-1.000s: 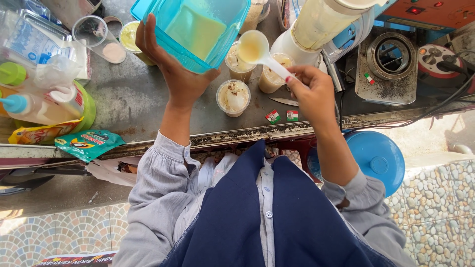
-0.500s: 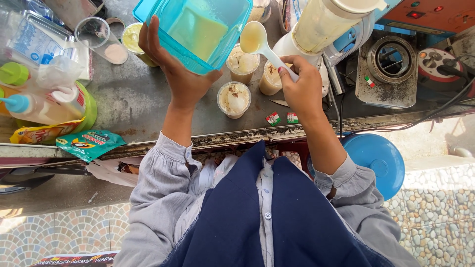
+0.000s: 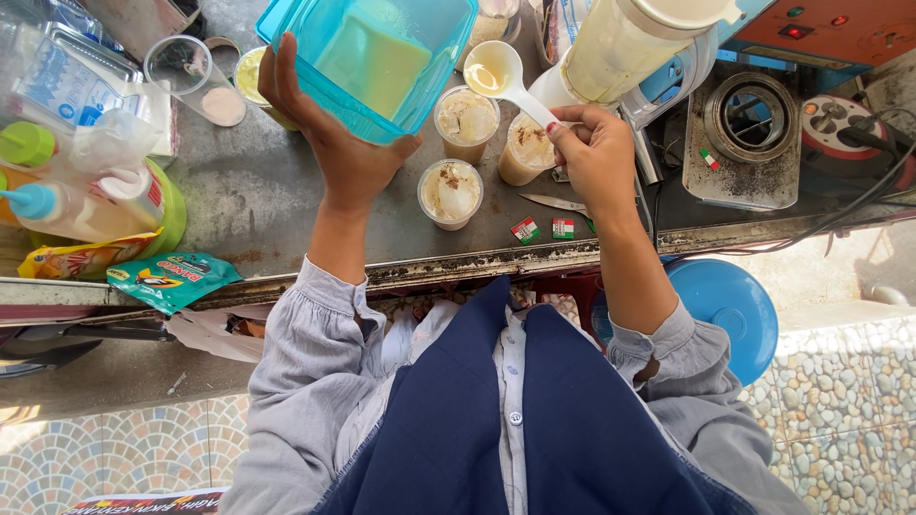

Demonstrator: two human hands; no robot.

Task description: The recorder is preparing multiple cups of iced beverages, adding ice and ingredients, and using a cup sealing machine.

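We see the left hand (image 3: 345, 157) clenched on the underside of a blue tub (image 3: 367, 59), thumb at one lower corner and fingers up the near wall. The tub is lifted above the counter (image 3: 258, 205) and tipped, so the pale yellow liquid inside lies against its far side. Its open mouth faces up and towards us.

The right hand (image 3: 596, 157) grasps the handle of a white spoon (image 3: 506, 84) between thumb and fingertips. The spoon's long axis runs on a slant: handle down to the right in the hand, bowl up to the left. The bowl faces up, holds a little yellowish liquid, and sits just beside the tub's right edge, above the far cup (image 3: 467, 121).

Three filled cups stand on the counter under the hands: the far cup, a second cup (image 3: 523, 150) just left of the right hand, and a near cup (image 3: 450, 192) closest to us. A blender (image 3: 625, 43) stands behind the right hand. A knife (image 3: 555, 202) lies flat on the counter below that hand, its blade pointing left.
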